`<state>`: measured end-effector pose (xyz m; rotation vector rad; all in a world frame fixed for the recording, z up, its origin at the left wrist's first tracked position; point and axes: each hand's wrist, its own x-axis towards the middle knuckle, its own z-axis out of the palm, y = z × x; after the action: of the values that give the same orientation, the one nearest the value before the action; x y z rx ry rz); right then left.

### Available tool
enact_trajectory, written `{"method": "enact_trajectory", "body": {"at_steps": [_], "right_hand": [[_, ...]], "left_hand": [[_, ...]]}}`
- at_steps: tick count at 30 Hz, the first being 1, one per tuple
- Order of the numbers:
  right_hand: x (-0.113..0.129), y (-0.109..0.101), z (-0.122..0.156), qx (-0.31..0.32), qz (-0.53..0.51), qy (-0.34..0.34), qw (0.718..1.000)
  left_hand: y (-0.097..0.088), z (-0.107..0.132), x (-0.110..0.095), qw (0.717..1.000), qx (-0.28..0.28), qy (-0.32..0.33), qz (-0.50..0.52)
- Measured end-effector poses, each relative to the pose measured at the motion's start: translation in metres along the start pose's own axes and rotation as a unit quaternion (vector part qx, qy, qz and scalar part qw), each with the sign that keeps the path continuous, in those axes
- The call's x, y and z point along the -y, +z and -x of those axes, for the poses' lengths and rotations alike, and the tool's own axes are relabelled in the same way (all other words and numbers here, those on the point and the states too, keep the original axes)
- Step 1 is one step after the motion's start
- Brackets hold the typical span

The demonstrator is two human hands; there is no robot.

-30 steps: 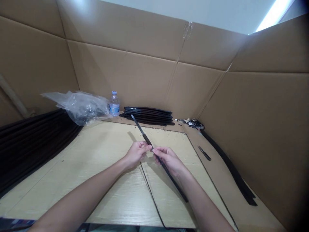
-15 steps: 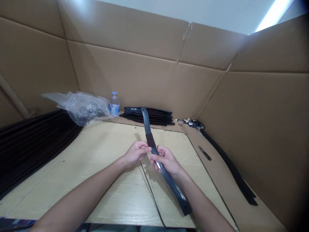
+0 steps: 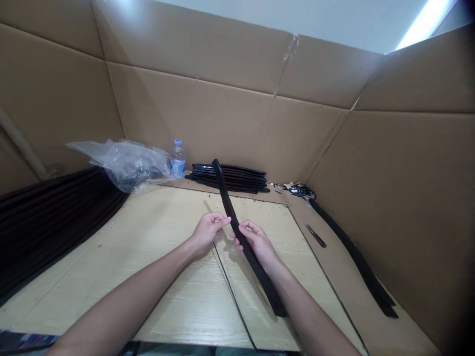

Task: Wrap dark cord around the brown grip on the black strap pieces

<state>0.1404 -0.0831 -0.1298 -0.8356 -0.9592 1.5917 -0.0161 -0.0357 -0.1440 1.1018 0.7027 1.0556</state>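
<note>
Left hand point(image 3: 208, 234): bare, fingers curled, thumb extended toward the right, wrist nearly straight, on a bare left forearm point(image 3: 139, 291) slanting in from the lower left. Right hand point(image 3: 259, 245): bare, near the left and slightly lower in view, thumb and fingers bent in a grip. Right forearm point(image 3: 308, 301): bare, slanting in from the lower right.

This was a small workshop space, closed in by tall cardboard panels point(image 3: 196, 111).
A pale table point(image 3: 111, 257) showed manual work: stacked black strips point(image 3: 241, 182), a small cutting tool point(image 3: 316, 236), a tangle of scraps point(image 3: 302, 191) and crumpled clear plastic point(image 3: 129, 165) lay around its edges, and 1 curved black strip point(image 3: 259, 270) was held above it.
</note>
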Motion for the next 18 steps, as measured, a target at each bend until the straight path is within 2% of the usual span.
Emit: {"method": "enact_trajectory", "body": {"at_steps": [5, 10, 15, 18], "right_hand": [[-0.007, 0.0, 0.002, -0.045, 0.035, 0.008, 0.998], [-0.004, 0.002, 0.007, -0.004, 0.062, 0.019, 0.998], [0.004, 0.004, 0.01, 0.045, 0.077, 0.039, 0.995], [0.004, 0.002, 0.005, 0.055, 0.036, 0.031, 0.997]], "left_hand": [[0.006, 0.003, 0.0, 1.0, 0.012, 0.003, -0.008], [0.003, 0.003, -0.002, 0.999, 0.03, -0.017, 0.015], [-0.007, -0.002, -0.005, 0.999, 0.001, -0.013, 0.044], [-0.013, -0.005, -0.004, 0.999, -0.015, -0.024, 0.042]]}}
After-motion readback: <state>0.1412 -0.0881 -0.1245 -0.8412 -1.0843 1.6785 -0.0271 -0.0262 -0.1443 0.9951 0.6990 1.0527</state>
